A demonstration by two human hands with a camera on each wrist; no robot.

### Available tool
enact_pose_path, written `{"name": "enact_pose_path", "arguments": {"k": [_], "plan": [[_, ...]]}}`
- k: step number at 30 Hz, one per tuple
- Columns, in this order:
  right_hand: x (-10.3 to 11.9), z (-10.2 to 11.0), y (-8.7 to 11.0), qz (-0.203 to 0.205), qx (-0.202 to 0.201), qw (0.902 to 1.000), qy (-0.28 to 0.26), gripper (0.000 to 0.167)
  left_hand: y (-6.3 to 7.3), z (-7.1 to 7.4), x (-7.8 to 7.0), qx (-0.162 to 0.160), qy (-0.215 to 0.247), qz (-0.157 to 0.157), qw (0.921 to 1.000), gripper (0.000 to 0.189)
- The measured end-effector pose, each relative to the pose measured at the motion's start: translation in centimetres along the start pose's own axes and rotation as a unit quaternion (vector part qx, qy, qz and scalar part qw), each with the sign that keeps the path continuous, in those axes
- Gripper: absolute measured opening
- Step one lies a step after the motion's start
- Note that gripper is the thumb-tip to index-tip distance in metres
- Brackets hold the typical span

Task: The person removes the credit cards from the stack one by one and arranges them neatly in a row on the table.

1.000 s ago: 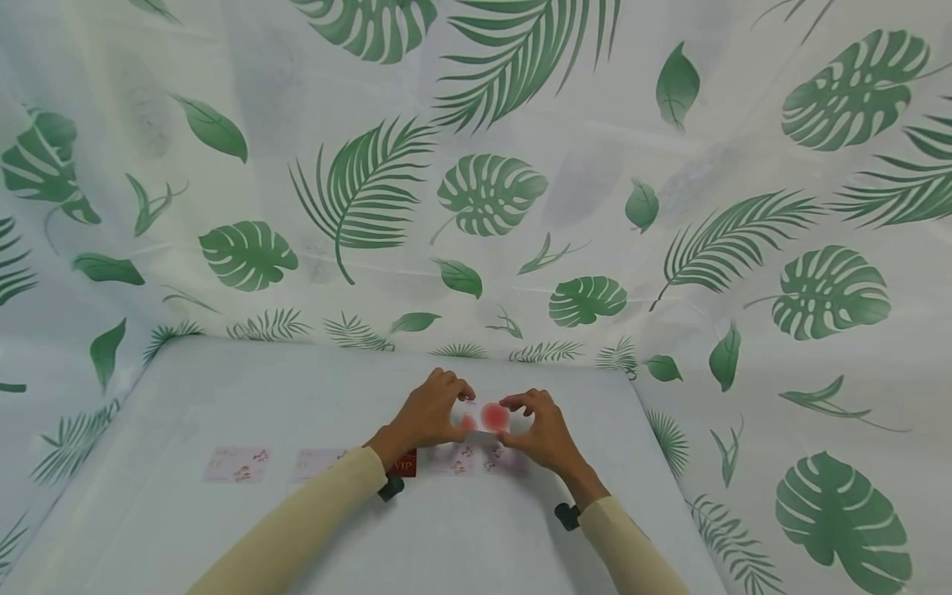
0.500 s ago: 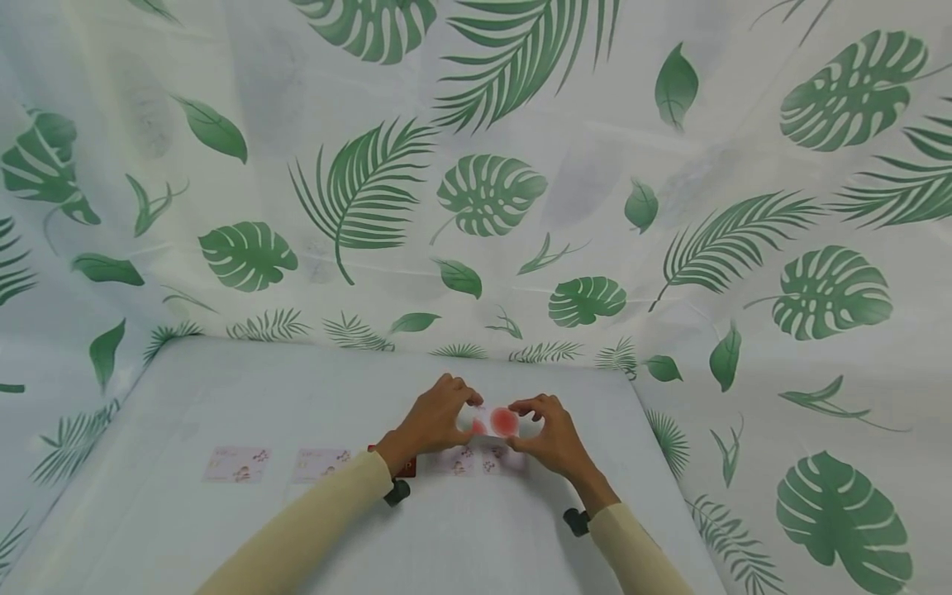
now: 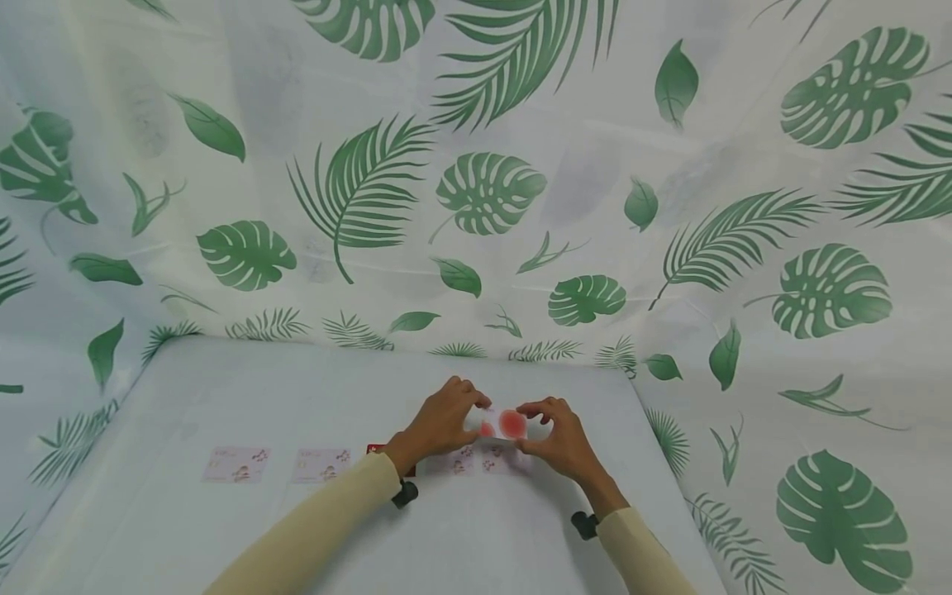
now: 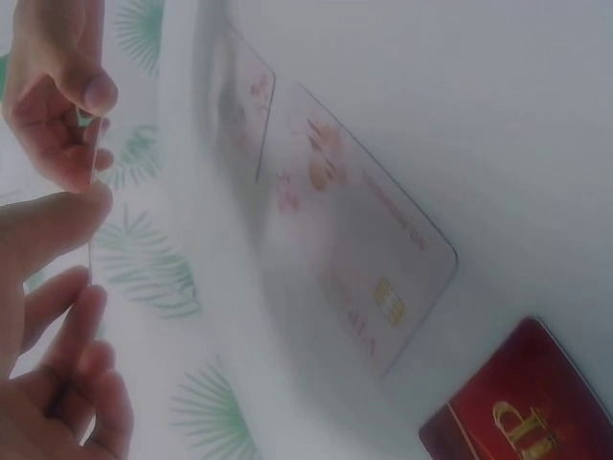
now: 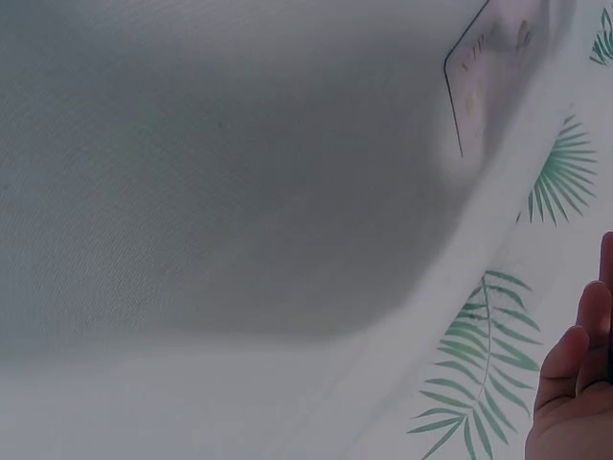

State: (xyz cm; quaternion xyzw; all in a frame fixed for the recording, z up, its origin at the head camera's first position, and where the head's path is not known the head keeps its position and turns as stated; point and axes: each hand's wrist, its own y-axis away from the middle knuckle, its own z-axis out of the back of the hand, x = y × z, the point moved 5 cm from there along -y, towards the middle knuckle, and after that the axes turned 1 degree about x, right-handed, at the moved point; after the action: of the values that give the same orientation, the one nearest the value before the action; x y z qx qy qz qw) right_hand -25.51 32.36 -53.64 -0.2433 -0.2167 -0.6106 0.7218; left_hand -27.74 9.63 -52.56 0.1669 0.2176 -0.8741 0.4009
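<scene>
A thin pale card (image 3: 511, 424) with red round patches is held up above the table between both hands. My left hand (image 3: 444, 420) pinches its left end between thumb and fingers; my right hand (image 3: 563, 440) pinches its right end. In the left wrist view the card appears almost edge-on between the left hand (image 4: 53, 316) and the right hand (image 4: 57, 96). Two pink flowered cards, one (image 3: 459, 461) left and one (image 3: 494, 460) right, lie just below the hands. Only part of the right hand (image 5: 575, 383) shows in the right wrist view.
Farther left on the white table (image 3: 223, 397) lie two more pink cards, one (image 3: 236, 465) outermost and one (image 3: 321, 464) nearer. A red card (image 4: 522, 402) lies partly hidden under my left wrist. A leaf-patterned sheet (image 3: 476, 248) rises behind the table and at its sides.
Both hands have drifted right and slightly nearer to me, carrying the pale card with them. Their pinch on it looks the same. The cards on the table have stayed put.
</scene>
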Motion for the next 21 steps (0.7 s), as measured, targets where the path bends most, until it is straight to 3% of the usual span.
{"name": "enact_pose_path", "arguments": {"k": [21], "plan": [[-1.4, 0.9, 0.8, -0.02, 0.005, 0.9998, -0.002, 0.052, -0.9, -1.3, -1.2, 0.011, -0.002, 0.014, 0.9998, 0.042]]}}
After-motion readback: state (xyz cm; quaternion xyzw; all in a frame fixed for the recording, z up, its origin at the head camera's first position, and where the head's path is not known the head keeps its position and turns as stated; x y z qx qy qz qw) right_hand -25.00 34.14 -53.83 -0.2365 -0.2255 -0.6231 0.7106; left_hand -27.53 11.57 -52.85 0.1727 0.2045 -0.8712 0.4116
